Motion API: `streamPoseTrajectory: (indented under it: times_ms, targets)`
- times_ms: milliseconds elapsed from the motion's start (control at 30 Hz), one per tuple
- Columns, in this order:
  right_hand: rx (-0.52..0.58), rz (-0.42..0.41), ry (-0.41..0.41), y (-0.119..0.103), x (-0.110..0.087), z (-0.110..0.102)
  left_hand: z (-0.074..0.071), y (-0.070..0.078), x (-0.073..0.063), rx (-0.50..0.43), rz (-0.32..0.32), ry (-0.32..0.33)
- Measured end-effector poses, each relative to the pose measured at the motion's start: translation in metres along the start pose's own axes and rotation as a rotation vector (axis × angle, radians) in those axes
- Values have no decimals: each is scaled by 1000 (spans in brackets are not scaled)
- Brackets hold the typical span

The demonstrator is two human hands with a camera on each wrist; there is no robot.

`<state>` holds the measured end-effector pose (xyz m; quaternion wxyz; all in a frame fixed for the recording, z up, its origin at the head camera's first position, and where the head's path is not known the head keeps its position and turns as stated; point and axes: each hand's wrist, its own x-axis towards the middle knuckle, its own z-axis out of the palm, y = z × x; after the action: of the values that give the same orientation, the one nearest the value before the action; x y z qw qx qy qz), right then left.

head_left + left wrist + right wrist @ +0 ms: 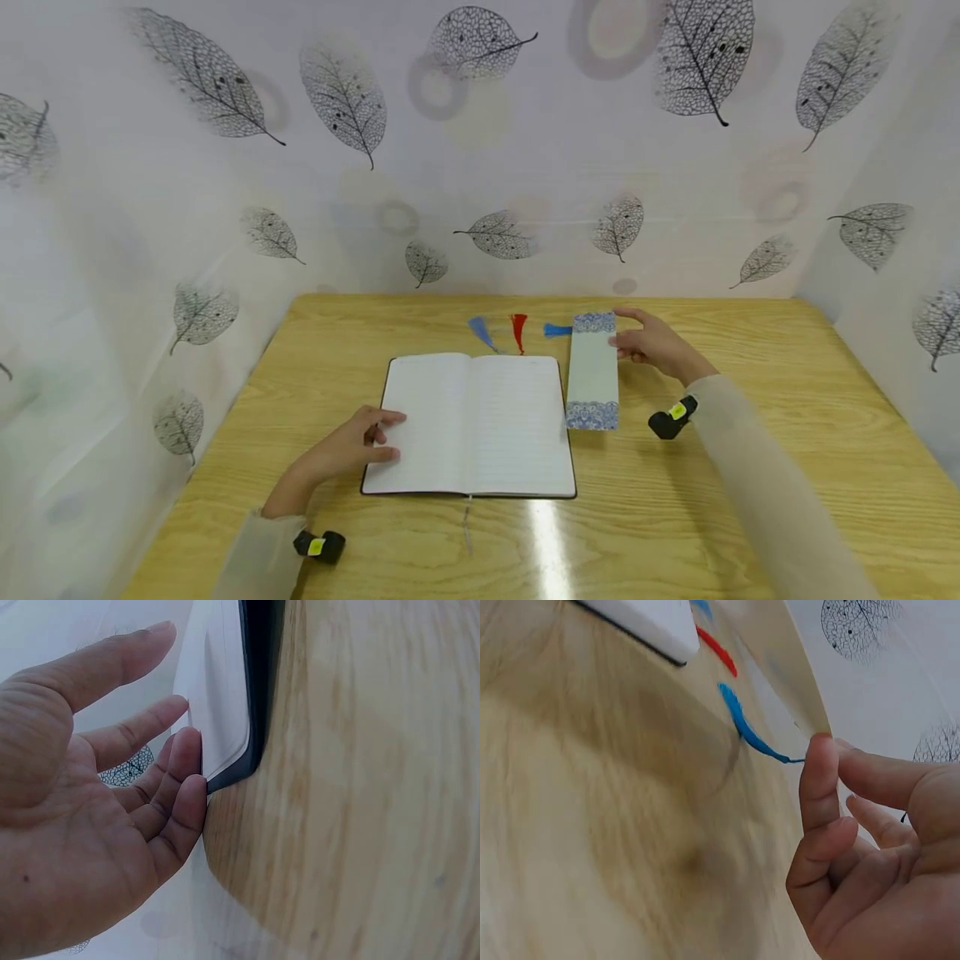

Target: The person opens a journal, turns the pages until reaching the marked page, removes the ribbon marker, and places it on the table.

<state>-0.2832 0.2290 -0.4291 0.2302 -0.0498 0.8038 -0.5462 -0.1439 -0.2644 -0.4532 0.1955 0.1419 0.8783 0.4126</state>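
Note:
An open notebook [517, 433] with lined white pages and a dark cover lies on the wooden table. At its left edge rests my left hand [341, 450], thumb and index finger extended over the left page. The left wrist view shows the other fingertips of that hand [112, 780] along the notebook's edge near a corner [229, 776]. My right hand [656, 342] pinches a pale bookmark [592, 367] by its right edge, near the top. Blue lacy bands cross both its ends. From it a blue tassel [742, 727] hangs on a thin cord by the right fingertips [821, 761].
Behind the notebook lie a light blue tassel [482, 332] and a red tassel [518, 332]. A thin ribbon [467, 529] trails from the notebook's spine toward the table's front. Leaf-patterned cloth [517, 175] hangs behind the table [750, 467] and along its sides.

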Motion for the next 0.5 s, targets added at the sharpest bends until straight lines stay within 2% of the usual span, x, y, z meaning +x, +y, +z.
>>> streamPoseTrajectory:
  times_ms: [267,500]
  targets:
    - [-47,59,-84,24,-16,-4,0,2,0,2,-2,1]
    - [-60,40,-115,32,-23,-1,1,2,1,1,-14,-3]
